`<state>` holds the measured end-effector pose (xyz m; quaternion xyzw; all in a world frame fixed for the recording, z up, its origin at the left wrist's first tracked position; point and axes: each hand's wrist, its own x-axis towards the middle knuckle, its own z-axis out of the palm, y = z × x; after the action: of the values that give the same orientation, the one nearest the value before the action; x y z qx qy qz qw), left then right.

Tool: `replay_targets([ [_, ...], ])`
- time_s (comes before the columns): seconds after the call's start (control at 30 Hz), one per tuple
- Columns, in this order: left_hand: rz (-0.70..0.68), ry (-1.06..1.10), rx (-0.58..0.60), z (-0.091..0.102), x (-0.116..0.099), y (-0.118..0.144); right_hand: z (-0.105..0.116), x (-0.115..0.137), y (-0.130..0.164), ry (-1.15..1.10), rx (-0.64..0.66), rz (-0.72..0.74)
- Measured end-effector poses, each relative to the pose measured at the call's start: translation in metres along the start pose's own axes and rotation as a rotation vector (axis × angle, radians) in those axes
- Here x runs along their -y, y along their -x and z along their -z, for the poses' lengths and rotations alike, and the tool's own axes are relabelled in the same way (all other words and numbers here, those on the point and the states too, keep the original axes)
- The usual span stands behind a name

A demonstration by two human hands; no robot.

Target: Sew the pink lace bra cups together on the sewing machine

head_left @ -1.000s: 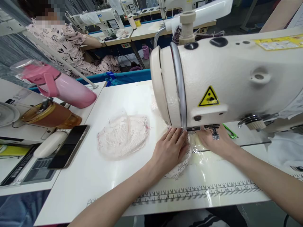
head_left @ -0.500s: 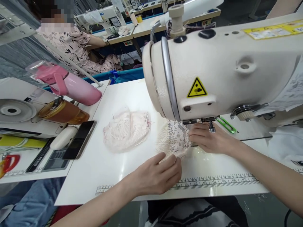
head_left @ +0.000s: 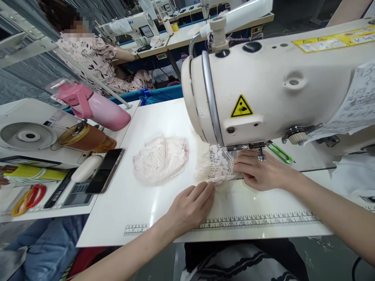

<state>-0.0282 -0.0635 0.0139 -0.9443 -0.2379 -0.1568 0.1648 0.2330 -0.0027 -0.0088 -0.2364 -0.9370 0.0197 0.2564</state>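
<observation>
Bright, even overhead light; glare on white table (head_left: 152,117); wide-angle edge distortion.

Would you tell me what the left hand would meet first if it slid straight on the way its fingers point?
Probably the lace piece, which the left hand fingertips already touch.
</observation>
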Motion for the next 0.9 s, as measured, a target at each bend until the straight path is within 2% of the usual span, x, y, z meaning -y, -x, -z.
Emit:
replay_targets([
  [0.2,0.302,0.175,0.040,0.014,0.008,-0.012,0.004,0.002,-0.002,0.064,-0.015,0.016],
  [0.3,0.294,0.265,0.068,0.020,0.017,-0.028,0.006,0.001,-0.004,0.099,-0.045,0.074],
  [0.37,0.267,0.364,0.129,0.018,0.023,-0.039,0.007,0.000,-0.004,0.097,-0.068,0.106],
  [0.5,0.212,0.409,0.224,0.001,0.030,-0.052,0.009,-0.001,-0.003,0.122,-0.158,0.121],
  [0.6,0.124,0.306,0.109,-0.016,0.027,-0.052,0.009,-0.001,-0.001,0.130,-0.179,0.116],
  [0.67,0.076,0.242,0.008,-0.022,0.023,-0.050,0.007,0.000,-0.001,0.117,-0.128,0.081],
  [0.8,0.067,0.165,-0.094,-0.025,0.016,-0.048,0.000,0.002,-0.001,0.097,0.029,-0.001],
  [0.9,0.074,0.113,-0.161,-0.026,0.015,-0.047,-0.002,0.003,-0.002,0.134,0.054,0.039],
])
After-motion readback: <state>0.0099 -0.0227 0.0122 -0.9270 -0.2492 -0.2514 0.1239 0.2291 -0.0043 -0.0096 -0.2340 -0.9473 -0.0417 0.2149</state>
